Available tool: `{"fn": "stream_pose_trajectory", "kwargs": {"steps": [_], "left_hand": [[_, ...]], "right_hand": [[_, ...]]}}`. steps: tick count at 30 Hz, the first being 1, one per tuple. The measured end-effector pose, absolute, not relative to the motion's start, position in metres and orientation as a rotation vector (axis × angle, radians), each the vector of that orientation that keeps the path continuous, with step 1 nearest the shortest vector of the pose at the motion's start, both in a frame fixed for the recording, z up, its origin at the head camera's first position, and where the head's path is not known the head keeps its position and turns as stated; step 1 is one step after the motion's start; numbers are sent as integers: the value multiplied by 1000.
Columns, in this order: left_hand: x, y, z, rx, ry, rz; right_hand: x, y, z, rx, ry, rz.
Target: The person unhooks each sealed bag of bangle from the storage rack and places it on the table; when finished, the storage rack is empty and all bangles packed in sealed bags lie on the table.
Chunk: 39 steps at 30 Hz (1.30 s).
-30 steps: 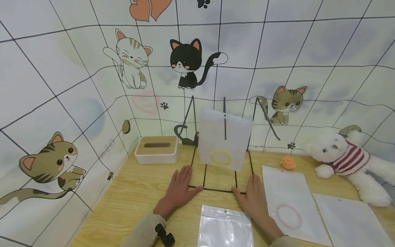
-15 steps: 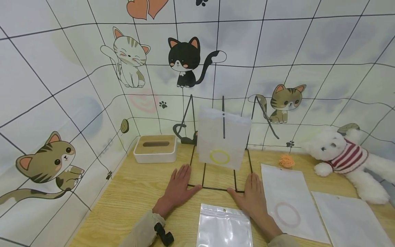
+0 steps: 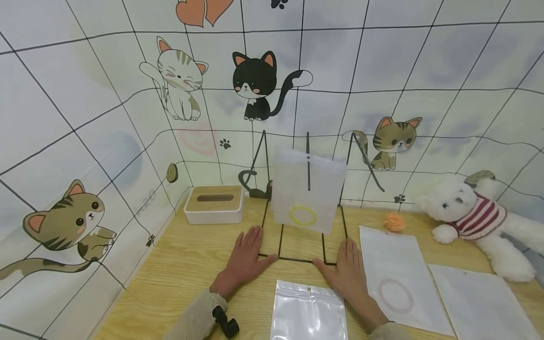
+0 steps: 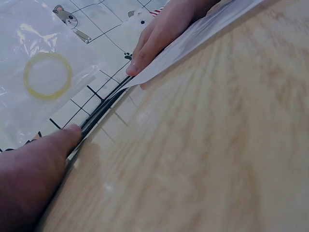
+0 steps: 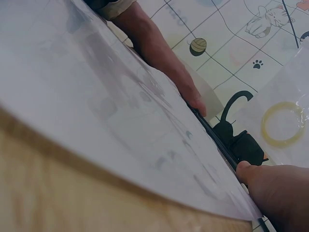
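A black wire rack (image 3: 293,259) stands on the wooden table against the wall, with uprights rising from its base. From its middle prong hangs a clear zip bag (image 3: 293,189) with a yellow ring (image 3: 303,216) inside. My left hand (image 3: 246,252) lies flat at the rack's front left corner, thumb pointing along the front bar. Palm down at the front right corner, my right hand (image 3: 347,269) has its thumb over that bar. Between my forearms lies a shiny zip bag (image 3: 309,311). In the right wrist view, the yellow ring (image 5: 283,124) shows beyond my thumb.
Right of the rack lies a white bag (image 3: 382,255) with a pink ring (image 3: 395,296), and beside it another white bag (image 3: 484,302). A white tissue box (image 3: 214,216) with a wooden lid, an orange tangled bundle (image 3: 395,222) and a plush bear (image 3: 480,222) sit along the back.
My right thumb has shifted slightly left along the front bar since a second ago. The head view has drifted a little. Everything else stays in place.
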<state>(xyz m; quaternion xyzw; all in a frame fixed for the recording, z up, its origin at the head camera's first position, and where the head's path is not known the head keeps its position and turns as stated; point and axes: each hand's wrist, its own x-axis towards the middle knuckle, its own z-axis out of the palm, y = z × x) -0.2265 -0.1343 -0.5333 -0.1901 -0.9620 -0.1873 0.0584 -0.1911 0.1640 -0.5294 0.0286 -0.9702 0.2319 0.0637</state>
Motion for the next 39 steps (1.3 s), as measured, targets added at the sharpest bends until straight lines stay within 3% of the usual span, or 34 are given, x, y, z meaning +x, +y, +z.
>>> {"fn": "stream_pose_trajectory", "kwargs": {"steps": [18,39], "left_hand": [[-236,-136,-531,-493,-2632,-885],[-263,-104,-427,-459,-2193,-1615]], "right_hand": [[-190,165,-536,61,-2902,759],[-190,169,-532,45,-2953,778]]}}
